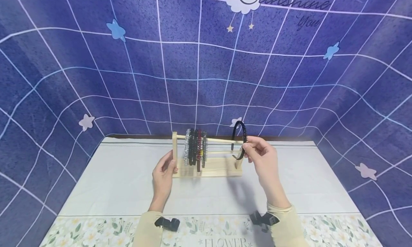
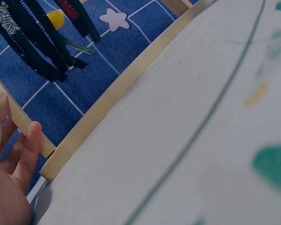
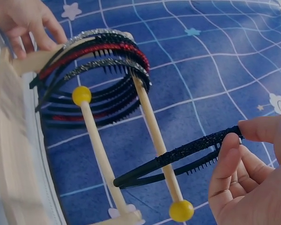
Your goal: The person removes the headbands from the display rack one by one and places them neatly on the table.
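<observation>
A wooden headband rack [image 1: 222, 172] stands on the table, its rods running left to right. My left hand [image 1: 163, 175] holds its left upright [image 1: 175, 147], with fingers about the board in the left wrist view. At the rack's right end, my right hand [image 1: 265, 161] pinches a black, sparkly headband [image 3: 192, 147] between thumb and fingers. That headband arches over the upper rod [image 3: 152, 122] near its yellow ball end [image 3: 181, 211]. Several headbands [image 1: 193, 147], black, silver and red, hang together toward the left of the rods.
A shorter rod in the right wrist view ends in another yellow ball [image 3: 81, 96]. White cloth [image 1: 112, 175] with a flowered front border covers the table. Behind and at both sides hangs a blue gridded curtain [image 1: 180, 61] with stars.
</observation>
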`<action>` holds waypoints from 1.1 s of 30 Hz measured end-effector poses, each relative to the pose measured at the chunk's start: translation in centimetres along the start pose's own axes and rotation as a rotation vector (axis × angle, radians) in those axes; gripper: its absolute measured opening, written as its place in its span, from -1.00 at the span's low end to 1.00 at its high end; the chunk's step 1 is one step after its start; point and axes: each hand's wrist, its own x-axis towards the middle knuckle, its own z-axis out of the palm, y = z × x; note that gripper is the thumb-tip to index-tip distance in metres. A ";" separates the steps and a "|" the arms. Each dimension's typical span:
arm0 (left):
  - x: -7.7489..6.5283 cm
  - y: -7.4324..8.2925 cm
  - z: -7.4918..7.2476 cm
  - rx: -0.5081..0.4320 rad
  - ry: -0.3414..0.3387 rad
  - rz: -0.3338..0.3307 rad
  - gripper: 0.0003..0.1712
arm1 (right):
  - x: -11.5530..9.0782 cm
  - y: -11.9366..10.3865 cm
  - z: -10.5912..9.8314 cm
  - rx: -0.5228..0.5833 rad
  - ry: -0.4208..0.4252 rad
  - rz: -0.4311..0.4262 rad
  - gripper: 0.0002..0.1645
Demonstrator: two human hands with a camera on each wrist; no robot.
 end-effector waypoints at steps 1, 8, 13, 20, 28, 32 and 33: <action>0.0 0.0 0.0 -0.002 0.001 0.000 -0.54 | 0.1 -0.1 -0.1 0.009 0.005 -0.001 -0.77; 0.1 0.0 0.0 0.012 0.001 -0.008 -0.52 | 0.2 -0.8 -1.0 0.040 0.030 -0.011 -0.81; 0.2 -0.2 0.0 0.018 -0.004 -0.013 -0.52 | 0.2 -1.1 -1.4 0.048 0.038 -0.025 -0.81; 0.0 -0.2 0.0 0.008 -0.005 -0.006 -0.52 | 0.4 -1.4 -2.3 0.068 0.063 -0.045 -0.80; 0.0 0.0 0.1 0.007 0.005 0.004 -0.53 | 0.5 -1.5 -3.4 0.035 0.073 -0.059 -0.79; 0.0 0.2 0.0 0.021 0.003 -0.002 -0.53 | 0.5 -1.4 -4.1 0.015 0.086 -0.052 -0.78; 0.0 0.2 0.0 0.026 0.002 -0.005 -0.53 | 0.5 -1.4 -4.3 0.005 0.090 -0.051 -0.78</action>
